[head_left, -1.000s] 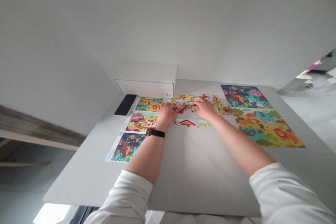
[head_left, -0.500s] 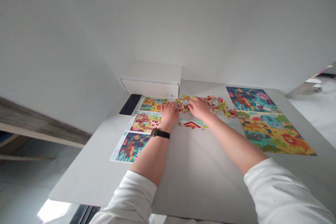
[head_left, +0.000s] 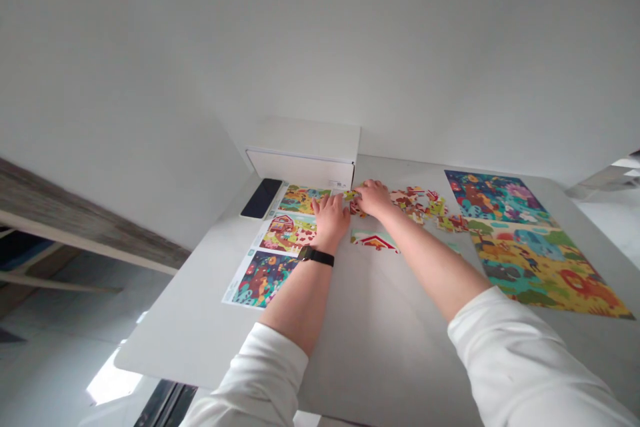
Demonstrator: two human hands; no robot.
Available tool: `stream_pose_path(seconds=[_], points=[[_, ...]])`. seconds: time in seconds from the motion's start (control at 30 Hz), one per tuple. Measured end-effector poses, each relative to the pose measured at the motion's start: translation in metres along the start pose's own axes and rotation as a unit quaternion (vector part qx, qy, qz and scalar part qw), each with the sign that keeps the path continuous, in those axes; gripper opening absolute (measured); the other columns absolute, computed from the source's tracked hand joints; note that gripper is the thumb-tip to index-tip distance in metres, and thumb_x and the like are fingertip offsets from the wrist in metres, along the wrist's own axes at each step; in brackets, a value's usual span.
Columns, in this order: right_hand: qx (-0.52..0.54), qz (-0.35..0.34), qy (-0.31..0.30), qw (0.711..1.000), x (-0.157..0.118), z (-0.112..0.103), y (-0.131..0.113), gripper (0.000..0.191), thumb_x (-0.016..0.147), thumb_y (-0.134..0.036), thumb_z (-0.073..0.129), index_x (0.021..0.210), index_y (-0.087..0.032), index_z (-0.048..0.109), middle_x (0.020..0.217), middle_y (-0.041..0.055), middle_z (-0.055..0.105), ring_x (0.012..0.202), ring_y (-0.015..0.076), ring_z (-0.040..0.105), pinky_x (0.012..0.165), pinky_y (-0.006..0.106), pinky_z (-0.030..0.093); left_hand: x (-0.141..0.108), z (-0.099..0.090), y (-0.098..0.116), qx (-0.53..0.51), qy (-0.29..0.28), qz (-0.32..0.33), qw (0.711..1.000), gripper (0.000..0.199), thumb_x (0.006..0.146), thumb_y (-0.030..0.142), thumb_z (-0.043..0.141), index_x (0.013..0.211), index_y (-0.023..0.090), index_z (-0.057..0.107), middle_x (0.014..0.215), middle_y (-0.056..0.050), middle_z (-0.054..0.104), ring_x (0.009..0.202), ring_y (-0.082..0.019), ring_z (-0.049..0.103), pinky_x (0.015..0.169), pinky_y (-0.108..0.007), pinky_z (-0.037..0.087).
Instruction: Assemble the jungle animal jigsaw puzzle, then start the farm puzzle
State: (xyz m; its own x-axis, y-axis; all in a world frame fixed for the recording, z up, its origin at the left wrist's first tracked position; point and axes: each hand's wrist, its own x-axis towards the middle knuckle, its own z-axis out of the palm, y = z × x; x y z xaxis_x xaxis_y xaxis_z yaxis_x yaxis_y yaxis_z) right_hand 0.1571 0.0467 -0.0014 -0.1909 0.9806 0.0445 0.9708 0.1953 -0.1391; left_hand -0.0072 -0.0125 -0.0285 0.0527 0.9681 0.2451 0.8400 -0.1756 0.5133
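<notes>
1. Since my right hand has shifted left toward the box, the pieces to its right lie uncovered; work, I judge, now centres on their left end.
2. My right fingers curl over the pieces there; whether they grip one, I cannot tell.
3. My left hand lies palm down, fingers spread, by the sheet's right edge; no held piece shows.
4. The strip lies nearer me than the pieces, partly beneath my right forearm; long axis left to right, roof peak toward the wall.
</notes>
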Motion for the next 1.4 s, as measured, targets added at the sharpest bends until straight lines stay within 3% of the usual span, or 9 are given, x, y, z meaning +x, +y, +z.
stream_pose_path(seconds=[0.17,0.3,0.57,0.77,0.87,0.97,1.1,1.23,1.4], points=[[0.004,-0.016,-0.035,0.999,0.023,-0.006,0.011,0.033,0.092,-0.035,0.083,0.124,-0.029,0.085,0.141,0.0181,0.07,0.135,0.0424,0.062,0.115,0.057,0.052,0.0,0.0,0.001,-0.019,-0.018,0.011,1.0,0.037,0.103,0.026,0.061,0.136,0.029,0.076,0.143,-0.014,0.077,0.156,-0.042,0.051,0.137,-0.074,0.011],[0.028,-0.016,-0.057,0.998,0.032,-0.01,0.02,0.035,0.082,-0.032,0.091,0.116,-0.025,0.084,0.134,0.0161,0.073,0.123,0.0352,0.069,0.109,0.048,0.056,0.0,-0.001,0.002,-0.028,-0.024,0.015,0.999,0.035,0.102,0.024,0.062,0.133,0.028,0.079,0.139,-0.015,0.078,0.15,-0.042,0.056,0.137,-0.071,0.015],[0.249,-0.007,0.038,0.968,0.01,-0.005,0.03,0.014,0.092,-0.015,0.073,0.103,-0.024,0.075,0.101,0.003,0.081,0.094,0.0208,0.075,0.092,0.034,0.057,0.0,-0.003,0.002,0.001,0.026,-0.011,1.0,0.044,0.104,0.022,0.055,0.146,0.023,0.07,0.143,-0.016,0.073,0.136,-0.037,0.063,0.125,-0.053,0.039],[0.412,-0.002,0.116,0.904,-0.037,-0.012,0.066,0.022,0.089,-0.022,0.074,0.11,-0.025,0.07,0.103,0.003,0.081,0.093,0.0207,0.077,0.092,0.037,0.061,-0.002,-0.017,0.014,0.003,0.049,0.001,0.999,0.041,0.104,0.028,0.059,0.143,0.026,0.071,0.145,-0.014,0.071,0.136,-0.038,0.062,0.118,-0.053,0.045],[0.443,0.008,0.134,0.886,-0.075,-0.021,0.092,0.026,0.087,-0.029,0.076,0.113,-0.024,0.07,0.103,0.0046,0.08,0.094,0.0229,0.077,0.092,0.04,0.063,-0.001,-0.03,0.033,-0.073,0.043,0.031,0.996,0.034,0.103,0.029,0.062,0.135,0.024,0.075,0.14,-0.014,0.074,0.13,-0.036,0.066,0.115,-0.05,0.05],[0.443,0.022,0.165,0.881,-0.123,-0.032,0.121,0.034,0.089,-0.035,0.076,0.12,-0.025,0.07,0.103,0.0049,0.079,0.093,0.0238,0.077,0.091,0.042,0.064,-0.007,-0.039,0.062,-0.239,-0.058,0.069,0.967,0.029,0.103,0.033,0.066,0.126,0.021,0.078,0.125,-0.012,0.079,0.109,-0.028,0.074,0.1,-0.041,0.058],[0.459,0.047,0.197,0.865,-0.185,-0.046,0.154,0.042,0.09,-0.042,0.076,0.128,-0.027,0.068,0.102,0.0038,0.078,0.086,0.0235,0.075,0.084,0.041,0.064,-0.033,-0.043,0.1,-0.408,-0.228,0.112,0.877,0.041,0.098,0.049,0.075,0.127,0.02,0.078,0.117,-0.011,0.081,0.1,-0.024,0.075,0.085,-0.034,0.06],[0.479,0.065,0.21,0.85,-0.224,-0.05,0.17,0.042,0.09,-0.046,0.076,0.127,-0.027,0.068,0.101,0.0036,0.076,0.083,0.023,0.074,0.081,0.04,0.064,-0.056,-0.033,0.128,-0.433,-0.252,0.106,0.859,0.049,0.094,0.051,0.079,0.132,0.02,0.076,0.123,-0.011,0.08,0.1,-0.021,0.074,0.079,-0.029,0.06],[0.514,0.061,0.209,0.83,-0.234,-0.036,0.167,0.045,0.088,-0.051,0.077,0.125,-0.026,0.067,0.103,0.0046,0.077,0.092,0.0244,0.074,0.084,0.039,0.063,-0.062,0.007,0.151,-0.425,-0.243,0.053,0.87,0.044,0.091,0.042,0.082,0.128,0.019,0.075,0.125,-0.012,0.079,0.104,-0.022,0.075,0.086,-0.034,0.063]])
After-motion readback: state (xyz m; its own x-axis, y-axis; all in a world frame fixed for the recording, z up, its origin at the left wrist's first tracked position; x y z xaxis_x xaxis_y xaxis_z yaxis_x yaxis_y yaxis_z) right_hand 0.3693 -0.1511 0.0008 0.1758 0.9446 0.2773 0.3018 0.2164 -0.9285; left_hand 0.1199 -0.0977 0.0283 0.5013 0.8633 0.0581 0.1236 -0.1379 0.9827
